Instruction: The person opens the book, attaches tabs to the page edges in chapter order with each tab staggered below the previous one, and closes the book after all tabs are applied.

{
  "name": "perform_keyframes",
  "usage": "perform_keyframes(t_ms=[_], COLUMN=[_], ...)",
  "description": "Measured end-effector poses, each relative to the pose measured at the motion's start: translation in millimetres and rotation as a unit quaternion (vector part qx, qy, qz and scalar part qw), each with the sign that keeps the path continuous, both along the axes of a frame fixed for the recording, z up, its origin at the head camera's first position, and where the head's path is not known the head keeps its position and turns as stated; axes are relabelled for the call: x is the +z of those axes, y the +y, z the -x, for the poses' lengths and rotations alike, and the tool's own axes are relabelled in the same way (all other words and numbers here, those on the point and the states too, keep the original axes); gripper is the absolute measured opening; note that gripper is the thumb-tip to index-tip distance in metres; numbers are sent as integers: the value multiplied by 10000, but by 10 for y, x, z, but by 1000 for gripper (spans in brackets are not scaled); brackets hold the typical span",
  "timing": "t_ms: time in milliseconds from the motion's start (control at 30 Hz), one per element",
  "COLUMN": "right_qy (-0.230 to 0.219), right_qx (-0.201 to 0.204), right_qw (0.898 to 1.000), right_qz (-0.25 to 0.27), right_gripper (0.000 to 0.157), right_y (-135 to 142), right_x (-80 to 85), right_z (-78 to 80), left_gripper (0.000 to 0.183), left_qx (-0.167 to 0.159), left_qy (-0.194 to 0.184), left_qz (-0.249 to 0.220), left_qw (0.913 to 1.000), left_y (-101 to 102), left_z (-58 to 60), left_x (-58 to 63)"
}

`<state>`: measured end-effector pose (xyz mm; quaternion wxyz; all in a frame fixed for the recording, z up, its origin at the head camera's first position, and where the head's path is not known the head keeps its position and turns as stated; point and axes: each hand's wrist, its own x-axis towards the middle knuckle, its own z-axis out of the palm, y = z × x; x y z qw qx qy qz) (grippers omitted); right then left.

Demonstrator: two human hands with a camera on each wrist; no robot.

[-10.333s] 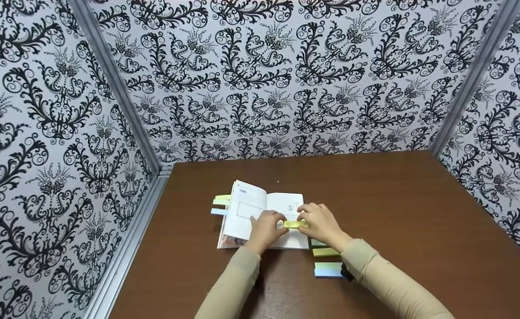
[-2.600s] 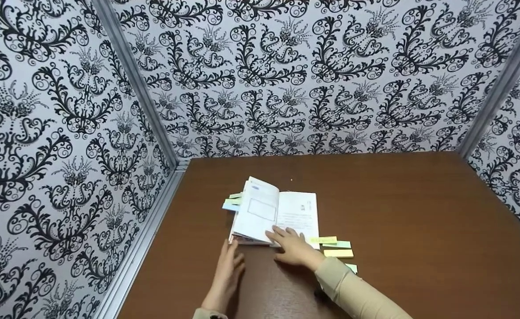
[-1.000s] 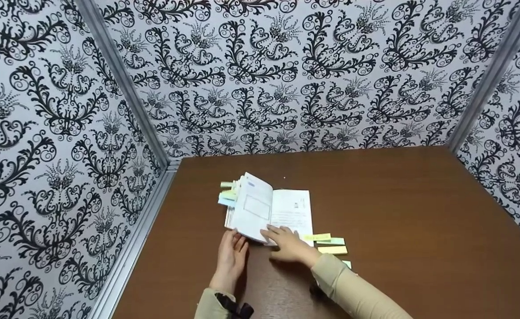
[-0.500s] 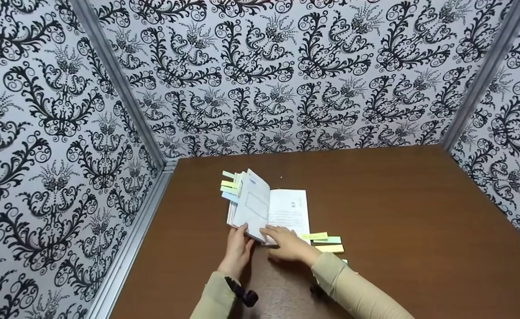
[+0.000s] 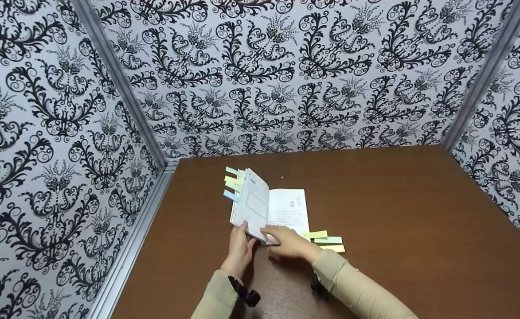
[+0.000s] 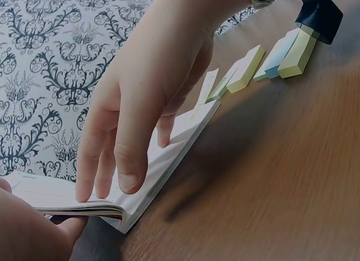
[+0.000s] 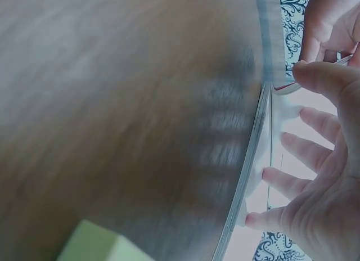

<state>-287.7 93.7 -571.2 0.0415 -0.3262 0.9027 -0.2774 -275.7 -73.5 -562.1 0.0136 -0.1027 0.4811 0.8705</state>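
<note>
An open book (image 5: 286, 206) lies on the table with its right page flat and its left half tilted up. My left hand (image 5: 239, 250) grips the raised half at its lower edge, thumb on the page and fingers beneath. The straight fingers of my right hand (image 5: 288, 243) rest on the pages near the spine's lower end. A yellow sticky tab (image 5: 316, 234) sticks out past the right page's edge. From the raised half's outer edge protrude a green tab (image 5: 232, 170), a yellow tab (image 5: 232, 180) and a blue tab (image 5: 230, 195).
Right of the book, partly behind my right wrist, are a green sticky-note pad (image 5: 330, 239) and a yellow pad (image 5: 335, 248). The left wrist view shows more pads, including a blue one (image 6: 274, 63). Patterned walls (image 5: 268, 88) stand behind the brown table (image 5: 388, 199).
Earlier both hands held a yellow sticky strip over the right page; it now sits at that page's edge. My left hand has since gripped the book's left half and tilted it up.
</note>
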Motion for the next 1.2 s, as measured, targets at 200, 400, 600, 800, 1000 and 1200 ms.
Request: perform_keyframes(t_ms=[200,400,600,800,1000,1200], right_qy=[305,433,518,92,-85,192], right_qx=[201,237,230,53,-110,-134], right_qw=[9993,9987,9981,9999,9985,9985], right_qz=[10,162,234,-68,-533,-492], right_gripper=[57,55,57,58,53,44], right_y=[-32,-45,-24,66,265,548], right_x=[-29,-59,-45,-36,29,123], right_z=[94,155,176,160,37,-127], left_gripper=[48,47,47,52,51,52], left_qx=[-109,-101,-14,-107,-281,-662], left_qy=[190,187,48,404,938,1903], left_qz=[112,76,502,1148,2170,3729], left_qw=[9997,9997,9987,9925,9713,9057], left_y=[-31,-33,4,100,215,339], left_z=[46,126,192,234,226,257], left_x=[31,41,50,58,107,125])
